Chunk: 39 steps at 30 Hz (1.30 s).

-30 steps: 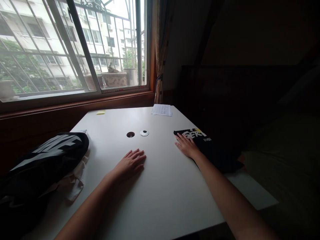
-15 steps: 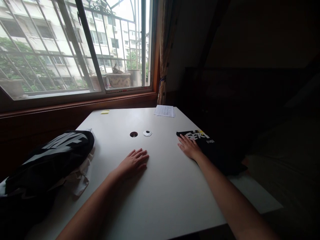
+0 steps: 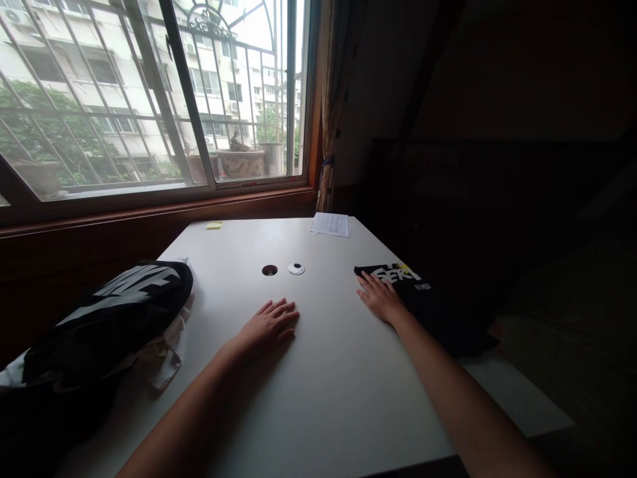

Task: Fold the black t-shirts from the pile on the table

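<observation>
My left hand (image 3: pixel 271 323) rests palm down on the white table (image 3: pixel 318 378), fingers stretched out and holding nothing. Over at the right edge, my right hand (image 3: pixel 382 297) lies flat with its fingers spread. It touches the near left side of a folded black garment (image 3: pixel 438 312), which has white lettering and a bit of yellow print. The garment's lower right part fades into the dark. On the left of the table is a heap of black clothing (image 3: pixel 114 318) with large grey letters, and some pale fabric (image 3: pixel 166 362) pokes out beneath it.
Beyond my hands are a round hole (image 3: pixel 269 270) in the tabletop and a white round cover (image 3: pixel 296 269). Printed papers (image 3: pixel 330 224) and a yellow sticky note (image 3: pixel 213 226) lie along the far edge. Behind stand a barred window (image 3: pixel 239 99) and a tied curtain (image 3: pixel 327 153).
The whole view has shifted slightly, so things appear a little lower and farther right. Both hands stay in the same places on the table and the garment.
</observation>
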Tool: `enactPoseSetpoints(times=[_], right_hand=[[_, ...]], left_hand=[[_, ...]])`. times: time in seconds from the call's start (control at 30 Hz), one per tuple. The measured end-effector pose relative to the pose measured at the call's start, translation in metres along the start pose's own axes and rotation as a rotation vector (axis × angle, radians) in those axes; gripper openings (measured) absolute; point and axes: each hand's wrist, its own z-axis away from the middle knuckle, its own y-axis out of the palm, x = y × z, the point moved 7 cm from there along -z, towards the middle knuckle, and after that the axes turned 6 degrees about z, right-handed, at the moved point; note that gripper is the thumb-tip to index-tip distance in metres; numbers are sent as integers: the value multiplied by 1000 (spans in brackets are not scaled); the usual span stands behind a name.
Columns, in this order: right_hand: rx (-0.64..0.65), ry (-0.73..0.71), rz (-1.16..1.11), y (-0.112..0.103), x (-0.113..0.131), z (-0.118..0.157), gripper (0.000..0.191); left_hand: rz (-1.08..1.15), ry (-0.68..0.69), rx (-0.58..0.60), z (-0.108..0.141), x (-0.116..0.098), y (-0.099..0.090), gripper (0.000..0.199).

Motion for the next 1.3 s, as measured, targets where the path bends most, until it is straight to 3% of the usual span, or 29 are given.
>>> enactPoseSetpoints(times=[0.2, 0.37, 0.5, 0.63, 0.7, 0.8, 0.9, 1.0, 1.1, 1.2, 1.3], right_hand=[[-30, 9, 25, -2, 2, 2, 60], [-142, -19, 109, -9, 17, 7, 58], [-194, -70, 115, -13, 41, 19, 58], [-201, -120, 69, -15, 69, 38, 57], [-192, -147, 39, -14, 84, 49, 57], [-148, -191, -13, -12, 104, 63, 59], [-97, -244, -47, -12, 116, 71, 60], [-71, -280, -61, -12, 119, 70, 61], [-68, -289, -79, -11, 117, 67, 61], [-69, -294, -98, -12, 116, 66, 60], [-62, -299, -111, -14, 116, 68, 60]], left_hand=[[-3, 3, -6, 0, -1, 0, 51], [74, 9, -62, 2, -4, -12, 50], [194, -96, -146, 6, 2, -41, 45], [68, -261, -291, 25, 4, -96, 37], [-80, -325, -389, 48, 1, -129, 37], [-342, -418, -521, 101, 3, -174, 40], [-578, -603, -542, 168, 22, -198, 53], [-672, -781, -479, 229, 46, -199, 59], [-648, -882, -490, 269, 55, -191, 43], [-611, -969, -586, 288, 51, -190, 35], [-559, -1041, -730, 293, 44, -201, 39]])
